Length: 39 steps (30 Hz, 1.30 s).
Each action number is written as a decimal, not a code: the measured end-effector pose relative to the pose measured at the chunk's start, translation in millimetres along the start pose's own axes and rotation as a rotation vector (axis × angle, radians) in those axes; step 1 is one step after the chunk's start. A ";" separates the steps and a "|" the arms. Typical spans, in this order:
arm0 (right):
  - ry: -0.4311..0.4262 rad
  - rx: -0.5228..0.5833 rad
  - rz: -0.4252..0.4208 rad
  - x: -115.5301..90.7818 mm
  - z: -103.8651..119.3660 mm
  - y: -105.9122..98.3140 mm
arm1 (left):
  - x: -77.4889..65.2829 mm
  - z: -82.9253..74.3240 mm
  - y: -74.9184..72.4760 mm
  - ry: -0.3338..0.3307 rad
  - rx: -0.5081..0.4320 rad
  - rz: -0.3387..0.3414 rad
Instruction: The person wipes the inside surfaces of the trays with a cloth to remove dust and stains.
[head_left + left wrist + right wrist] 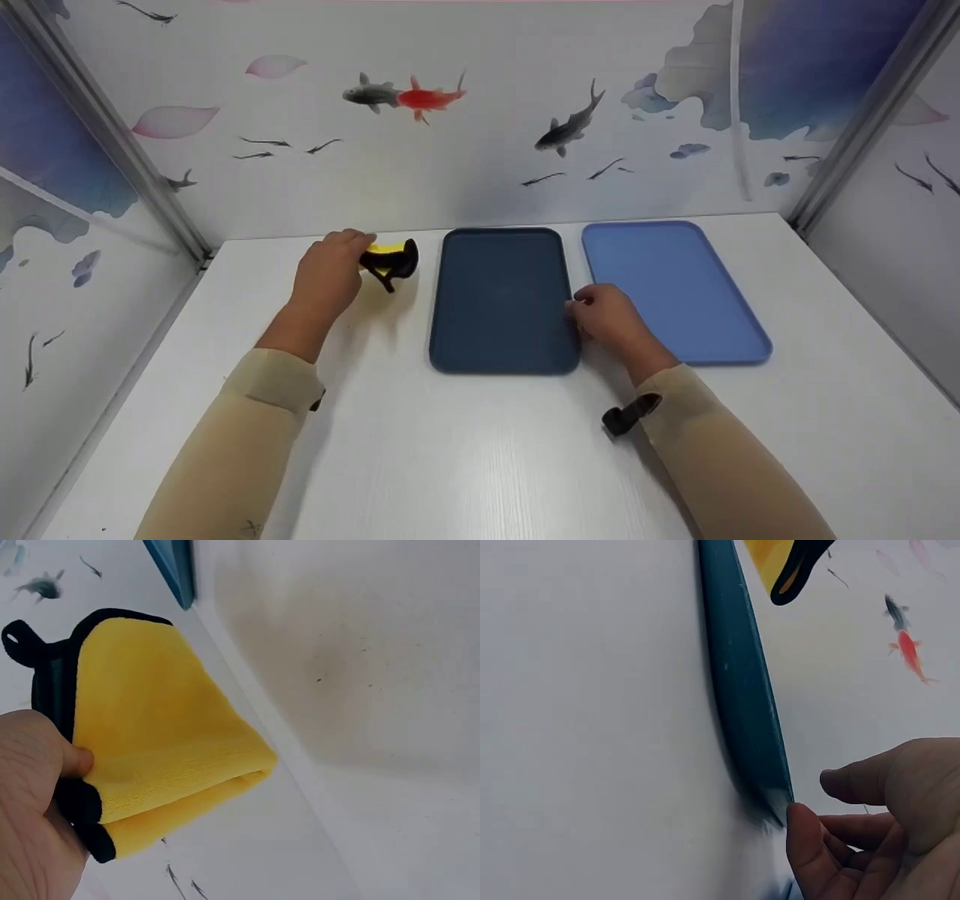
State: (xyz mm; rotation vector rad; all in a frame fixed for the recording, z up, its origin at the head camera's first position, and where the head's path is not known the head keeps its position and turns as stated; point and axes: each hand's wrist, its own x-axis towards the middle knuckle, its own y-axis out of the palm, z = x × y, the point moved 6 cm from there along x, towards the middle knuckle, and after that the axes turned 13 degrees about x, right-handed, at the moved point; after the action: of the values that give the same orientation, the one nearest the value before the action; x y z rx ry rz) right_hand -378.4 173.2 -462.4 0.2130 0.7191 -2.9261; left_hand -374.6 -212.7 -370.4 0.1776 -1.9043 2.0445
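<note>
My left hand (330, 271) pinches a folded yellow cloth (165, 720) with black edging and a small hanging loop, thumb on its yellow face in the left wrist view. In the head view the cloth is held over the table, left of a dark blue tray (502, 300), with part of it hidden behind the fingers. At the tray's right edge is my right hand (611, 319). The right wrist view has one fingertip right at the tray's rim, the thumb apart from it and the other fingers loosely bent.
A lighter blue tray (667, 292) lies just right of the dark one, partly behind my right hand. White panels (480, 180) printed with fish and petals stand at the back and both sides of the white table (465, 457). Each wrist wears a dark strap.
</note>
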 end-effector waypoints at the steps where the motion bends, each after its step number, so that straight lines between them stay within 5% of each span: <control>1: 0.012 0.032 0.003 0.0 0.0 -0.5 | 1.0 1.7 2.6 -0.005 -0.003 -0.002; 5: 0.029 0.126 0.014 -0.2 1.2 -2.2 | 1.3 6.2 14.4 -0.005 0.002 0.009; 14: 0.005 0.149 0.005 -0.8 3.5 -4.5 | -14.6 5.2 35.6 0.027 0.017 0.121; 27: -0.009 0.165 0.019 -3.1 4.4 -6.1 | -40.3 2.6 62.9 0.067 -0.032 0.433; 39: -0.013 0.159 0.008 -4.2 5.5 -9.7 | -49.5 2.1 63.7 0.078 -0.075 0.464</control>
State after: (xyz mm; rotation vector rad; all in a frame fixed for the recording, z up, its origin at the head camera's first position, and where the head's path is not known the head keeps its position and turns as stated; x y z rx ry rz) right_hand -376.3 179.5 -452.5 0.2102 0.4817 -2.9750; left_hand -349.6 -225.5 -446.0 -0.3939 -2.1173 2.2093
